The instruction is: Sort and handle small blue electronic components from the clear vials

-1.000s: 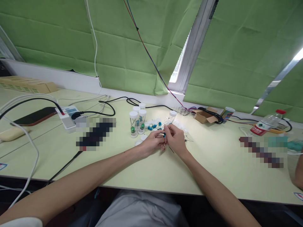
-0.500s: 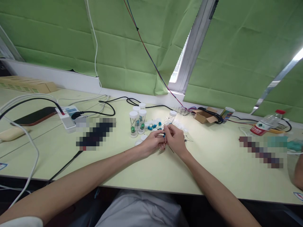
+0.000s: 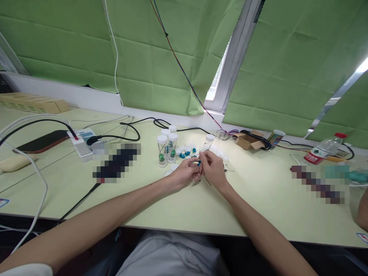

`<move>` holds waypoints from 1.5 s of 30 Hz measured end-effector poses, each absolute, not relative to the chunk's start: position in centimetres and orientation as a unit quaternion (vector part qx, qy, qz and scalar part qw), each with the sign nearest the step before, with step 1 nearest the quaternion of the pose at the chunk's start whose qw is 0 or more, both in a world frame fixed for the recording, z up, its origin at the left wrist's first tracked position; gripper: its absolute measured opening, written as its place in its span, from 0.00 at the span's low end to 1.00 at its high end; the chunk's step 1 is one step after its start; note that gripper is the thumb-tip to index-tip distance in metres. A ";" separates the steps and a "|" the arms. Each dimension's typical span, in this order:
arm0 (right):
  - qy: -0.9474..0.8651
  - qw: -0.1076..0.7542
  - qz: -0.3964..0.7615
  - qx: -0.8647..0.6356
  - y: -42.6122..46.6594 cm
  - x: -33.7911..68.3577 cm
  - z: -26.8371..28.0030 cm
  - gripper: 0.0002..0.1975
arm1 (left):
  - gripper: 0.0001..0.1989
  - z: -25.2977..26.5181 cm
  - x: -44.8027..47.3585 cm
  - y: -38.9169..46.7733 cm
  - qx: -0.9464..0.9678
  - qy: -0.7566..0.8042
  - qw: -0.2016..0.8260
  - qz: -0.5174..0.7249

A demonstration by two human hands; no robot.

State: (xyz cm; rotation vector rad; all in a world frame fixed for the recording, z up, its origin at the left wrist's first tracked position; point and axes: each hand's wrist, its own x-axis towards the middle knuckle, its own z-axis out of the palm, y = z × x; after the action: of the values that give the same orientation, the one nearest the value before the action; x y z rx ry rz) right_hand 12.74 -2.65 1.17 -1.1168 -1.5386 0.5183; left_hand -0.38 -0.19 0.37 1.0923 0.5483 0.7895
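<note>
My left hand (image 3: 184,174) and my right hand (image 3: 212,168) meet over the middle of the table, fingers closed in a pinch. Between the fingertips a small blue part (image 3: 199,163) shows, mostly covered by both hands. A thin dark wire (image 3: 207,181) sticks out below my right hand. Just beyond the hands lie several small blue parts (image 3: 186,153) among white caps (image 3: 174,167). To the left stand several clear tubes (image 3: 162,147) with white lids, some holding a green part and wires. Another capped tube (image 3: 209,142) stands behind my right hand.
A power strip (image 3: 82,145) with cables and a blurred dark device (image 3: 116,163) lie to the left. At the back right are an open cardboard box (image 3: 250,142), a can (image 3: 276,138) and a red-capped bottle (image 3: 319,153). Another person's arm (image 3: 362,211) shows at the right edge.
Both hands stay in nearly the same place. Only the fingers around the small blue part have shifted slightly.
</note>
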 end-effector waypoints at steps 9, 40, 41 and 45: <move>-0.640 0.571 0.255 -0.447 -2.6 12.8 1.2 0.16 | 0.11 0.3 -0.3 -0.3 0.533 0.297 0.686 0.397; -0.563 0.615 0.390 -0.392 -2.0 13.0 1.1 0.14 | 0.12 -0.3 -0.7 1.0 0.640 0.358 0.493 0.469; -0.567 0.615 0.383 -0.392 -2.0 13.0 1.1 0.14 | 0.12 -0.2 -0.8 1.0 0.648 0.362 0.476 0.471; -0.585 0.618 0.357 -0.384 -1.9 12.9 0.8 0.13 | 0.11 0.0 -1.0 1.0 0.681 0.377 0.409 0.475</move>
State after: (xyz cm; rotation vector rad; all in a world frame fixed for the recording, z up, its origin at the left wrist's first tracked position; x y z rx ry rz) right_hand 12.94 -1.93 0.80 -0.8834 -1.3466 0.8223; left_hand -1.03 1.03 -0.05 1.7167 0.9499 1.1975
